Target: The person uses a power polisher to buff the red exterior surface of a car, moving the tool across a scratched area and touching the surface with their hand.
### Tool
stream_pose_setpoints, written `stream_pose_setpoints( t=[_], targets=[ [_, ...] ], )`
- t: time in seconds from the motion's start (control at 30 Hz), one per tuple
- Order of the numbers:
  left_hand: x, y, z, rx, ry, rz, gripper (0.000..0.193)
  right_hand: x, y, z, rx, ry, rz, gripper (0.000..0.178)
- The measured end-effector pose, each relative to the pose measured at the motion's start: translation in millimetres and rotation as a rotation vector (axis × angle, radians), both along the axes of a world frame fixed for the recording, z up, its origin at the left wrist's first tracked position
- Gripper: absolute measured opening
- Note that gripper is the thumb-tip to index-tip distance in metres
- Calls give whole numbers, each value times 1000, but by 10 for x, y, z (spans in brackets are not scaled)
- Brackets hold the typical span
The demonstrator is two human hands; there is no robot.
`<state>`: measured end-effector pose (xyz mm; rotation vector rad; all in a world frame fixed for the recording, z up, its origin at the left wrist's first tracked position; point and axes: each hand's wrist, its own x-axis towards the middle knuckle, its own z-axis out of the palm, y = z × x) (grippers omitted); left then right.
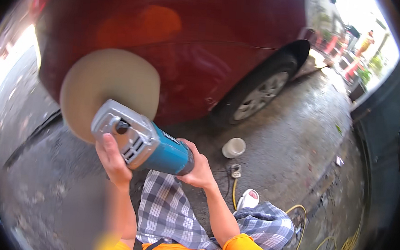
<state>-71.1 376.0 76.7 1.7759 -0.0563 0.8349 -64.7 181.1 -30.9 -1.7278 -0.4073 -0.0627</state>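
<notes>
An electric car polisher (168, 151) with a teal body and a silver metal head is in both my hands. Its wide cream buffing pad (109, 76) looks smeared, as if spinning, and faces the dark red car panel (194, 74); the contact itself is hidden behind the pad. My left hand (114, 162) is closed at the head end, thumb against the metal housing and most fingers out of sight underneath. Around the rear end of the teal body wraps my right hand (200, 168). An orange reflection shows on the paint above the pad.
Right of the polisher are the car's wheel (262, 93) and a whitish cup-like container (234, 147) on wet concrete. A plug connector (236, 170) joins a yellow cord (302, 213) that coils at lower right. A dark panel (385, 131) borders the right; a person (366, 42) is far off.
</notes>
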Motion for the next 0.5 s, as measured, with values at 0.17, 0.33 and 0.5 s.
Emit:
stream_pose_setpoints(
  t=[0.17, 0.33, 0.5],
  targets=[
    [-381, 838, -263, -355, -1, 53, 62, -40, 657, -160, -84, -10, 148, 87],
    [-433, 921, -1050, -316, 123, 224, 66, -109, 673, -800, -145, 92, 171, 84],
    [-356, 577, -1489, -96, 257, 236, 57, -373, 493, -1451, -60, 223, 79, 83]
  ],
)
